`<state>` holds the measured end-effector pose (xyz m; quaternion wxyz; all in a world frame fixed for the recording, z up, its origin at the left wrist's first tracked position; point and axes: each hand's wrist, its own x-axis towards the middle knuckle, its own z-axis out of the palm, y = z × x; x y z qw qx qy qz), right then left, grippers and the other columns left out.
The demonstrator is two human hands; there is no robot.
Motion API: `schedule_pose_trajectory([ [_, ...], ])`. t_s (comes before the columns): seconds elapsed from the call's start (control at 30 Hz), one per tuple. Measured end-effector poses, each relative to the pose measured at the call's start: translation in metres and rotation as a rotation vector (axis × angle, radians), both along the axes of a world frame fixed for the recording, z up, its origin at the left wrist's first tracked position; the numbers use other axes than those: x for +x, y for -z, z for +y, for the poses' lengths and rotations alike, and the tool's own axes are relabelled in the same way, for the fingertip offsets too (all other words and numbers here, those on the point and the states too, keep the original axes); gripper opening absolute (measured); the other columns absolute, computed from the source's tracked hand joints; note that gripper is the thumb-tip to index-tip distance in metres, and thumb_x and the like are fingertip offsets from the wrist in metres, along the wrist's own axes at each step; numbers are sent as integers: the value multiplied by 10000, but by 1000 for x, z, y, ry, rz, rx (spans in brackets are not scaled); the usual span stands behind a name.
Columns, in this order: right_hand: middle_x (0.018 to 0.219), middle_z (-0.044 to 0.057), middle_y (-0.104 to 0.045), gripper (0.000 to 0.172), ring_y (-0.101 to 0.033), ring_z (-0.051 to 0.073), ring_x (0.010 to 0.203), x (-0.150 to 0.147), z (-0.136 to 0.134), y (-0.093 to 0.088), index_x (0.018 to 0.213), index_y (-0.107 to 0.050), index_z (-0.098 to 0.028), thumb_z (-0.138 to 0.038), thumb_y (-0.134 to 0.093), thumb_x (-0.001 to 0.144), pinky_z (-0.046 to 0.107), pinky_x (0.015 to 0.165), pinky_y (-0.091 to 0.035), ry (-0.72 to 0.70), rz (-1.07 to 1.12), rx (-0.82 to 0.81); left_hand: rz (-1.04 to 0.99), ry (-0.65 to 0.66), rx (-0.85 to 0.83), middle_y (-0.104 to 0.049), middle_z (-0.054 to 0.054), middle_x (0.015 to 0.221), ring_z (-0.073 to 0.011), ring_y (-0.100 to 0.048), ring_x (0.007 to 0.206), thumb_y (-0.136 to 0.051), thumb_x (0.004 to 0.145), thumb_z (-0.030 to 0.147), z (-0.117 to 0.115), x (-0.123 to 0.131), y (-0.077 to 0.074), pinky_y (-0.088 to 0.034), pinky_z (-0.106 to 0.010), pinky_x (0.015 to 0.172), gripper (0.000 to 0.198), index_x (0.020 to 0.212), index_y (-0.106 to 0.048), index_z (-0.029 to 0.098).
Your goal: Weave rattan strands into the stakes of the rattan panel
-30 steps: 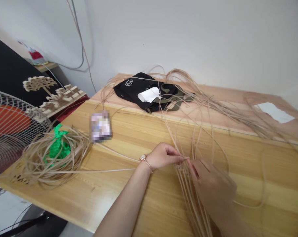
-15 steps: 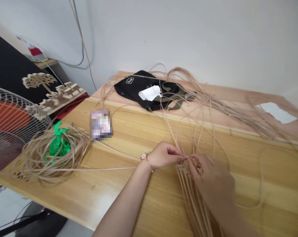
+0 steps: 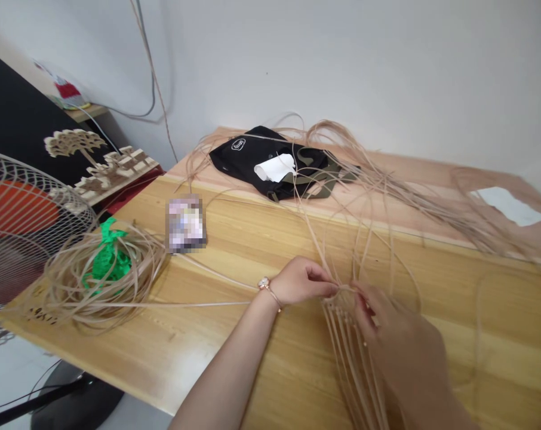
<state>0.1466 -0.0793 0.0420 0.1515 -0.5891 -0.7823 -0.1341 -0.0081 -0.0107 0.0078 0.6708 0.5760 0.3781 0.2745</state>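
Observation:
My left hand [image 3: 303, 280], with a watch [image 3: 264, 283] on its wrist, pinches the thin tan strips between thumb and fingers. Just to its right, my right hand [image 3: 393, 334] grips a strip too, its outline smeared by motion. Between the two sets of fingertips the strips [image 3: 344, 289] cross in a small woven edge. From there several long strips [image 3: 353, 364] run down toward my body, while others fan out upward over the table. Part of the weave is hidden behind my right fingers.
A coil of strips [image 3: 145, 280] tied with green ribbon [image 3: 111, 263] lies at the left, near a fan [image 3: 24, 209]. Behind are a pixelated box [image 3: 185, 224], a black bag [image 3: 243, 158], white paper [image 3: 277, 168] and loose strips [image 3: 414, 197]. A wooden cutout [image 3: 113, 173] stands at the far left.
My right hand has moved a little to the right and away from my left, drawing a strip across the gap. My left hand stays almost in place, still pinching.

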Motion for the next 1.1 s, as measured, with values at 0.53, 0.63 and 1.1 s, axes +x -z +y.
schedule_pose_trajectory([
  [0.53, 612, -8, -582, 327, -539, 92, 399, -7, -21, -12, 919, -455, -202, -463, -483, 722, 158, 329, -339, 63, 1364, -1574, -38, 14, 24, -621, -66, 633, -110, -542, 585, -620, 617, 373, 0, 0, -1, -416, -195, 562, 301, 648, -639, 74],
  [0.63, 657, -1, -574, 413, -521, 72, 398, -17, -26, -11, 1063, -421, -200, -490, -419, 769, 143, 320, -315, 54, 1386, -1544, -40, -1, 21, -625, -67, 637, -107, -539, 582, -627, 613, 369, 0, 0, -2, -414, -192, 554, 297, 650, -641, 75],
  [1.1, 517, -26, -500, 381, -474, 102, 479, -19, -27, -24, 609, -506, -184, -422, -316, 837, 213, 461, -340, 11, 747, -968, -117, -42, -84, -641, -73, 668, -91, -540, 576, -660, 595, 286, -1, 0, -1, -416, -191, 571, 237, 691, -647, 70],
])
